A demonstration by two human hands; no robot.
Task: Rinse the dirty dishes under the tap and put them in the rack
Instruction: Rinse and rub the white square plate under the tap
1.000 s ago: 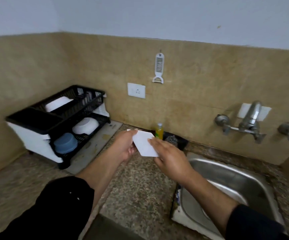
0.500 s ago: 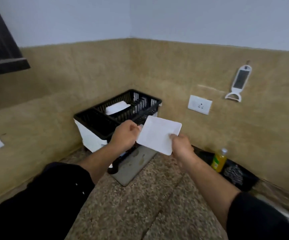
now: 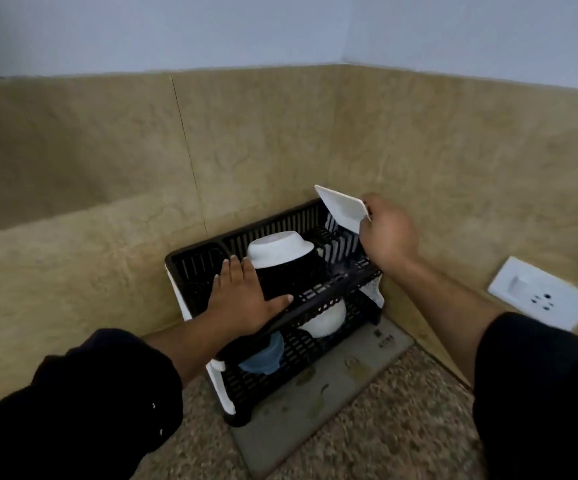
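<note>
Firstly, square plate (image 3: 344, 207): white, tilted on edge over the slotted right end of the upper tier of the rack (image 3: 280, 225); whether its lower edge touched the slots could not be told.
Right hand (image 3: 388, 233): fingers pinched round the plate's near corner, holding it up.
Left hand (image 3: 242, 292): fingers straight and flat on the upper tier, thumb along the front rim, gripping nothing; fingertips just beside the upturned bowl (image 3: 279, 251).
Rack: black, two tiers, white side panels, stood in the corner of the tiled walls.
Upturned bowl: white, mouth down in the upper tier, left of the plate.
Lower tier: second white bowl (image 3: 325, 320) at right, blue bowl (image 3: 263, 356) at left, partly hidden under the left wrist.
Grey tray (image 3: 315, 403): under the rack, on the speckled desk (image 3: 402, 438).
Wall socket (image 3: 544, 292): white, on the right wall, well apart from the rack.
</note>
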